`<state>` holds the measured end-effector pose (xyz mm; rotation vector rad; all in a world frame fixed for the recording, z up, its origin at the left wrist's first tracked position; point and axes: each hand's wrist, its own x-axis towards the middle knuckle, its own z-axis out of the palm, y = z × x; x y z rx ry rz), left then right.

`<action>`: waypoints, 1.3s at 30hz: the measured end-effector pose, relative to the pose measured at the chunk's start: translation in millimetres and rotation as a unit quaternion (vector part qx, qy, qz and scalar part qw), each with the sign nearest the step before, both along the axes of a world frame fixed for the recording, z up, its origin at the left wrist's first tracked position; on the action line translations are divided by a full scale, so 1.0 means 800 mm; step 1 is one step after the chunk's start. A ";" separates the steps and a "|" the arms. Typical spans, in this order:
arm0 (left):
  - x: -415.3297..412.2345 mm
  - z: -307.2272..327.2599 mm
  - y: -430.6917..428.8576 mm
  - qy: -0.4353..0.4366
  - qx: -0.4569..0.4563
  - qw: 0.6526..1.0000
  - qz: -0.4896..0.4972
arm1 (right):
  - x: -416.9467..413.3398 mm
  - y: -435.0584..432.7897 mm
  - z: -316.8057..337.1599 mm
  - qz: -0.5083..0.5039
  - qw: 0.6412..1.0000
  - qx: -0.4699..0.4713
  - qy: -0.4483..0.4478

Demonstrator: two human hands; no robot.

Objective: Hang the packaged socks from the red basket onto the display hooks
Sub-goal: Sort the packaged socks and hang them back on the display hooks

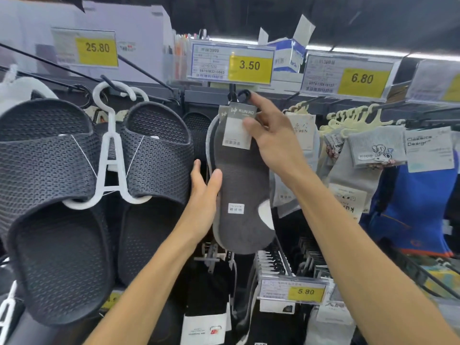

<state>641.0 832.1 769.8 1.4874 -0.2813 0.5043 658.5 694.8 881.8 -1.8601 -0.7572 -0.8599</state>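
A dark grey pair of packaged socks [242,192] with a grey card header hangs by its black plastic hanger [242,95] at the display hook under the 3.50 price tag [231,64]. My right hand [271,135] pinches the card header between thumb and fingers, its index finger stretched up to the hanger. My left hand [205,195] grips the left edge of the socks lower down, thumb in front. More grey socks hang directly behind this pair. The red basket is out of view.
Black slippers on a white hanger [109,155] hang close on the left. Grey and blue socks [373,150] fill hooks on the right under a 6.80 tag. A lower row of black socks [278,265] with a 5.80 tag sits beneath.
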 end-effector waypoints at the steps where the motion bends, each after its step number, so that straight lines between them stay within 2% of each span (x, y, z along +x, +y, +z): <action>1: 0.005 0.003 0.002 0.010 -0.011 1.000 -0.001 | 0.005 0.004 0.001 -0.007 1.000 -0.016 -0.004; 5: 0.020 0.014 0.003 0.043 -0.039 0.998 0.006 | 0.023 0.017 0.001 -0.022 0.999 -0.024 -0.013; 20: 0.055 0.039 -0.016 0.054 -0.108 0.992 0.028 | 0.042 0.022 0.000 -0.036 0.998 -0.051 -0.006; 22: 0.058 0.039 -0.015 0.055 -0.119 0.991 0.016 | 0.044 0.018 -0.009 -0.044 0.999 -0.021 0.006; 25: 0.062 0.039 -0.013 0.050 -0.122 0.991 0.023 | 0.054 0.016 -0.031 -0.093 0.991 0.079 0.049; 28: 0.068 0.044 -0.013 0.060 -0.143 0.987 0.036 | 0.062 0.021 -0.047 -0.002 0.968 0.121 0.219; 31: 0.074 0.045 -0.014 0.076 -0.144 0.986 0.019 | 0.071 0.023 -0.060 0.130 0.917 0.173 0.335; 33: 0.072 0.042 -0.016 0.077 -0.150 0.986 0.000 | 0.075 0.021 -0.068 0.159 0.909 0.175 0.344; 39: 0.043 0.029 -0.024 0.039 -0.152 0.987 -0.041 | 0.059 0.013 -0.078 0.188 0.914 0.161 0.322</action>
